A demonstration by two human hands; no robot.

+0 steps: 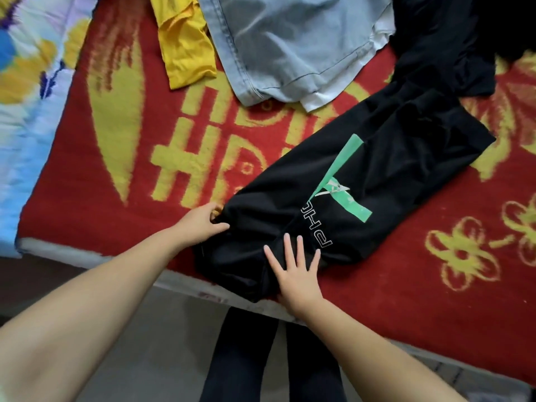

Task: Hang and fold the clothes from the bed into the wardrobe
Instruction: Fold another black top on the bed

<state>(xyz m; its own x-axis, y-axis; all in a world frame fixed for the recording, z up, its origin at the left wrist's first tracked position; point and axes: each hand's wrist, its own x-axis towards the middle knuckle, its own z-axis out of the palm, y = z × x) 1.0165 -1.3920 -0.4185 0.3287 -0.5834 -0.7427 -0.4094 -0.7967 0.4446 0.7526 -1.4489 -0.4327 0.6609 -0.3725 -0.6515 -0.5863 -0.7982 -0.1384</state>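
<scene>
Black T-shirt with green print lies folded lengthwise, left hand pinching its edge, right hand pressing flat, fingers spread.

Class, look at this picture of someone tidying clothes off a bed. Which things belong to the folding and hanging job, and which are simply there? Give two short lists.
Part of the job:
black printed garment, being folded
left hand, gripping its edge
right hand, pressing it flat
yellow garment
light denim garment
second black garment

Simply there:
red and yellow blanket
floral sheet
</scene>
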